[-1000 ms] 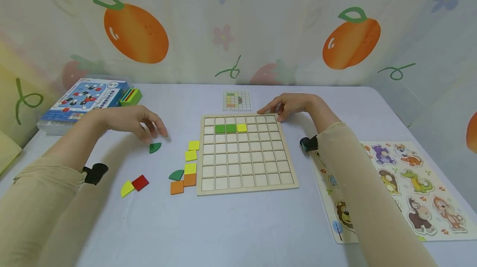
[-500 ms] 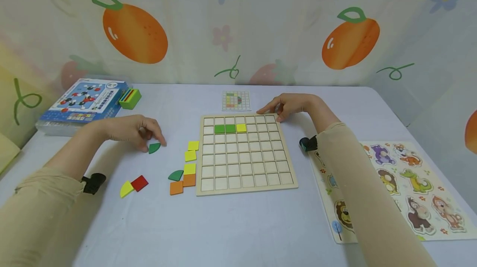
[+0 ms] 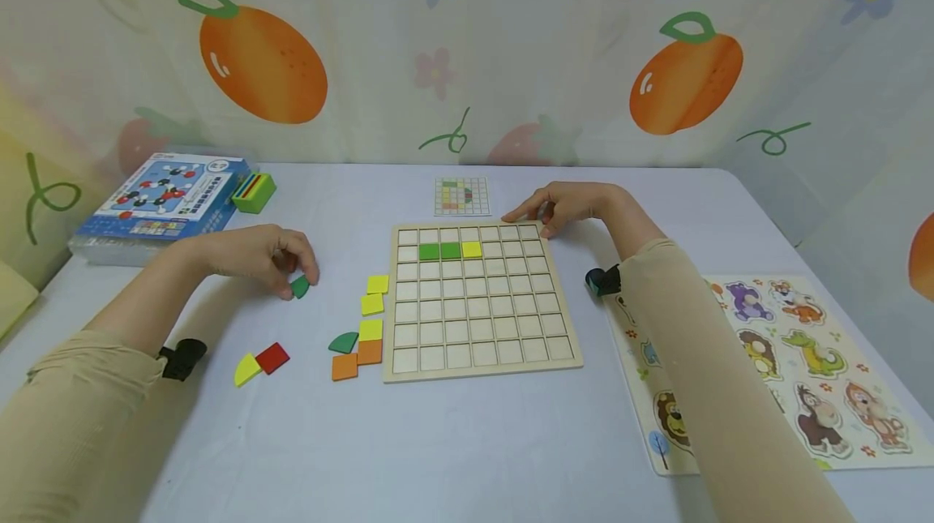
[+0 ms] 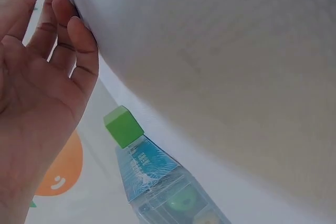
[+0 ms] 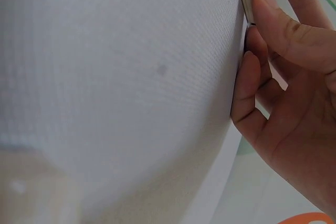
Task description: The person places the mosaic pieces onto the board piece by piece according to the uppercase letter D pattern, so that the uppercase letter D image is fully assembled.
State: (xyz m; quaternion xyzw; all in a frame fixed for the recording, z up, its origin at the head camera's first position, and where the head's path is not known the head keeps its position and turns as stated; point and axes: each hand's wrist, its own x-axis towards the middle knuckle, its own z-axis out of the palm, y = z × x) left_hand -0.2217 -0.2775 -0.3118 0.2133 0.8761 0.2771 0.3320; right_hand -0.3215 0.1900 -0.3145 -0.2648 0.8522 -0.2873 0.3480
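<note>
In the head view, my left hand [image 3: 251, 254] pinches a green quarter-circle tile [image 3: 300, 287] between thumb and finger, left of the wooden grid board [image 3: 483, 375]. My right hand [image 3: 572, 205] holds the board's far right corner, with the thumb on the right edge and the index finger along the far edge. In the right wrist view the thumb [image 5: 286, 32] lies against the board's edge. Two green square tiles [image 3: 440, 251] and a yellow one [image 3: 472, 250] sit in the board's second row. The left wrist view leaves the held tile out of sight.
Beside the board lie yellow squares [image 3: 372, 305], orange squares [image 3: 345, 366] and another green quarter-circle [image 3: 343, 342]. A red square [image 3: 273, 358] touches a yellow quarter-circle [image 3: 247, 370]. A pattern card [image 3: 462, 197], boxed set [image 3: 164, 195], green block [image 3: 254, 193] and animal puzzle [image 3: 788, 417] surround these.
My left hand has come down and closed its fingers on the green quarter-circle, which has turned slightly. The right hand stays at the board's corner.
</note>
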